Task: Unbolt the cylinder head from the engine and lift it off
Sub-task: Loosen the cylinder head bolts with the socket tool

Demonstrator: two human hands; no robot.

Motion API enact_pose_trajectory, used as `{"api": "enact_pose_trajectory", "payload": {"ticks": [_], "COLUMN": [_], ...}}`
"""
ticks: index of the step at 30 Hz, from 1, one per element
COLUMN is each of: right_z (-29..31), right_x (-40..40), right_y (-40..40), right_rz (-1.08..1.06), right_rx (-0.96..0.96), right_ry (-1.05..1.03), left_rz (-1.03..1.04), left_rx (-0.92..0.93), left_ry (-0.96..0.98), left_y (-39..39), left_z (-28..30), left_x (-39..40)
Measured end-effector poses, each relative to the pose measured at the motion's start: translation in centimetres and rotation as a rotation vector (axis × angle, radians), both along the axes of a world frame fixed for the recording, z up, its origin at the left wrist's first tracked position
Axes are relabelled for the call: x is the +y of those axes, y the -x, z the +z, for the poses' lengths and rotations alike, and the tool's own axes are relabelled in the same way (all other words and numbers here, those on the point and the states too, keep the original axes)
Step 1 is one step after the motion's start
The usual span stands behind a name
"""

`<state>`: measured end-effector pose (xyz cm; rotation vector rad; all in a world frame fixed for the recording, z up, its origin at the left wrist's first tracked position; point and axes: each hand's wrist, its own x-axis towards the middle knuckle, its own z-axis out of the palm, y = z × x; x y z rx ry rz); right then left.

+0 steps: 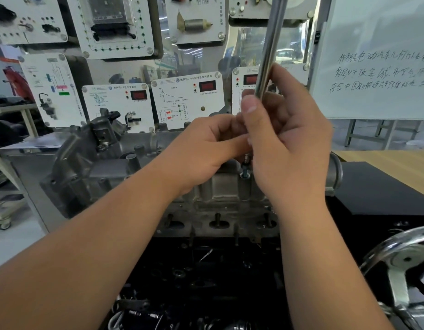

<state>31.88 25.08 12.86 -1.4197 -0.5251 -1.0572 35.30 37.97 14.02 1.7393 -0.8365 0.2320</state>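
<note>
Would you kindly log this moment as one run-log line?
stage: unbolting | right hand: grips wrench handle | left hand: fingers at tool's lower end | bolt: still in cylinder head

Cylinder head [220,196]: dull grey metal with darker, grimy patches. Wrench bar [269,51]: bright polished silver. Handwheel [401,260]: shiny chrome. Engine block [206,270]: black. Tabletop [392,163]: light wood grain, with a black mat [382,189]. Display panels [187,101]: white with red readouts. Whiteboard [378,55]: white with black handwriting.
</note>
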Motion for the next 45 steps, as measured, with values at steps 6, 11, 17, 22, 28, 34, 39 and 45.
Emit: {"api": "enact_pose_trajectory", "payload": {"ticks": [6, 11, 17, 22, 28, 34, 39, 45], "right_z": [-0.3, -0.2, 0.0, 0.1, -0.1, 0.0, 0.1, -0.1], "right_x": [0.3, -0.3, -0.6, -0.2, -0.4, -0.6, -0.4, -0.9], "right_y": [-0.2, -0.1, 0.1, 0.1, 0.0, 0.2, -0.1, -0.6], "right_rz": [-0.011, -0.05, 0.049, 0.078, -0.006, 0.032, -0.009, 0.003], "right_rx": [0.009, -0.006, -0.019, -0.024, 0.014, -0.002, -0.014, 0.039], "right_ry": [-0.115, -0.012, -0.001, -0.009, -0.011, 0.019, 0.004, -0.016], "left_rz": [0.085, 0.017, 0.042, 0.053, 0.072, -0.007, 0.043, 0.061], "left_rx": [-0.036, 0.041, 0.017, -0.02, -0.011, 0.03, -0.023, -0.048], "left_ry": [-0.028, -0.011, -0.012, -0.011, -0.031, -0.025, -0.018, 0.001], "left_y": [0.2, 0.2, 0.3, 0.3, 0.5, 0.3, 0.4, 0.3], "left_z": [0.0, -0.1, 0.1, 0.1, 0.0, 0.0, 0.1, 0.0], "left_x": [-0.2, 0.1, 0.0, 0.0, -0.1, -0.1, -0.3, -0.5]}}
